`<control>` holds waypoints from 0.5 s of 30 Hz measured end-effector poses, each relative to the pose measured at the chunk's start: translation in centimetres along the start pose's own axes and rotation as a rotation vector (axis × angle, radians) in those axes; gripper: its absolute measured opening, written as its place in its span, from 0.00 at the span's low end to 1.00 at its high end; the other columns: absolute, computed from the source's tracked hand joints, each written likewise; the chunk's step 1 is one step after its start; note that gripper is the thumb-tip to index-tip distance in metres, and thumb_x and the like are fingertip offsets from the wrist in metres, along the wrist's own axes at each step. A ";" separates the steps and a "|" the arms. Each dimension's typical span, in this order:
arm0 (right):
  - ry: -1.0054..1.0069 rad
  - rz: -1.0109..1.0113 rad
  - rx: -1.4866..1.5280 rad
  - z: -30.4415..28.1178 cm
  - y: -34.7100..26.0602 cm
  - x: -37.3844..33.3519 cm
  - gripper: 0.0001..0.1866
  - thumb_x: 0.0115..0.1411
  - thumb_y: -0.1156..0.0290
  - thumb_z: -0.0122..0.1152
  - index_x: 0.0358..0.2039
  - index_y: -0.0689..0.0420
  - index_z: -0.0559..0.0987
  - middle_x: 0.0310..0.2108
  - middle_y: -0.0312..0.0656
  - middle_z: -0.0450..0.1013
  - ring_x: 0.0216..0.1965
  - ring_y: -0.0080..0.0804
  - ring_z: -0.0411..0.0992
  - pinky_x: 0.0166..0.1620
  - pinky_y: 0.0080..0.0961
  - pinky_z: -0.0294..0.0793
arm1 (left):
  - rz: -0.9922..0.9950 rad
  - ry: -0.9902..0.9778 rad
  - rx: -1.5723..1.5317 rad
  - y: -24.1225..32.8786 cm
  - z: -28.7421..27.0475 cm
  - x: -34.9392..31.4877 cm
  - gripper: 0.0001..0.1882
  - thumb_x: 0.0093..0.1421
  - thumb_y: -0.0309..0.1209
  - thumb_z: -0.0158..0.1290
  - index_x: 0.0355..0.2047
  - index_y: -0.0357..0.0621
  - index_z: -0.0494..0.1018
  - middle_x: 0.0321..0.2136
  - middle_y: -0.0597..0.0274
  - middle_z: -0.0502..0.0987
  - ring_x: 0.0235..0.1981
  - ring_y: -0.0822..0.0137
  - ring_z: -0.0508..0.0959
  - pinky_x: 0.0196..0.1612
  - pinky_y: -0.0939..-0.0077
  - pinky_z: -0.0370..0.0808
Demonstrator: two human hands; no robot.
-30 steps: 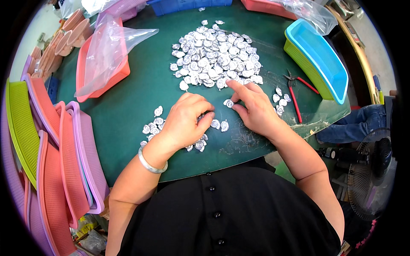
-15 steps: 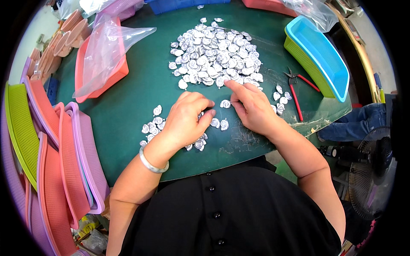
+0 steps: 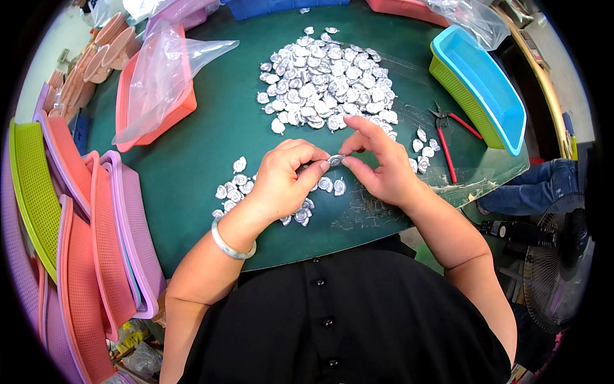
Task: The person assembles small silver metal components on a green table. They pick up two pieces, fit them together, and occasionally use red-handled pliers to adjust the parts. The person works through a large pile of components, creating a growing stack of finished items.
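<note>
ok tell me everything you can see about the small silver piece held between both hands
The small silver rose-shaped piece looks like shiny moulded plastic or metal, with swirled petals. It is lifted off the green table, pinched between the left hand fingertips and the right hand thumb and finger, lying roughly level. Finer detail is too small to tell.

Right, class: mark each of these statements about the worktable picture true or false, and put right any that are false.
1. Both hands pinch one silver piece between them. True.
2. The red-handled pliers are in the right hand. False: they lie on the green table, untouched.
3. The left hand has a silver bangle at its wrist. True.
4. The big pile of silver pieces sits inside the blue basket. False: it lies on the table.
</note>
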State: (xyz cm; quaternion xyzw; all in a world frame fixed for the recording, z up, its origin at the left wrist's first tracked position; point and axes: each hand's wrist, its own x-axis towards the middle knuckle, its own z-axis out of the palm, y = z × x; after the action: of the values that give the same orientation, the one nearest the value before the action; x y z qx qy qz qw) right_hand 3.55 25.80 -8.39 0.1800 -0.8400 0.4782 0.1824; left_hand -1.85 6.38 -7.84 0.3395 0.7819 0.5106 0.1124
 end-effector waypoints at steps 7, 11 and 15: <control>-0.010 0.028 0.121 -0.3 -0.2 0.0 0.32 0.47 0.86 0.60 0.55 0.59 0.64 0.28 0.39 0.73 0.31 0.27 0.74 0.40 0.22 0.72 | -0.034 0.025 -0.045 0.4 0.3 -0.1 0.05 0.57 0.21 0.52 0.34 0.34 0.75 0.27 0.60 0.78 0.28 0.76 0.76 0.33 0.83 0.73; 0.013 -0.049 0.039 -0.3 -0.2 0.0 0.32 0.46 0.86 0.60 0.54 0.59 0.64 0.28 0.39 0.74 0.31 0.31 0.74 0.38 0.23 0.72 | -0.046 0.059 -0.179 0.5 0.5 -0.3 0.06 0.56 0.20 0.53 0.35 0.35 0.75 0.28 0.63 0.78 0.30 0.78 0.75 0.34 0.84 0.73; 0.020 -0.179 -0.099 -0.6 -0.3 0.1 0.33 0.45 0.85 0.61 0.54 0.58 0.65 0.29 0.39 0.74 0.32 0.37 0.72 0.36 0.27 0.72 | -0.163 0.006 -0.432 0.6 0.4 -0.4 0.06 0.54 0.19 0.54 0.34 0.35 0.75 0.30 0.64 0.78 0.31 0.78 0.75 0.35 0.83 0.73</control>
State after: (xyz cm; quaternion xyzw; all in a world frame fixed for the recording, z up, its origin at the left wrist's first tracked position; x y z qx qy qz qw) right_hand 3.68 26.23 -7.85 0.2402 -0.8414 0.4197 0.2414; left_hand -1.07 6.61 -7.56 0.2419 0.6796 0.6563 0.2210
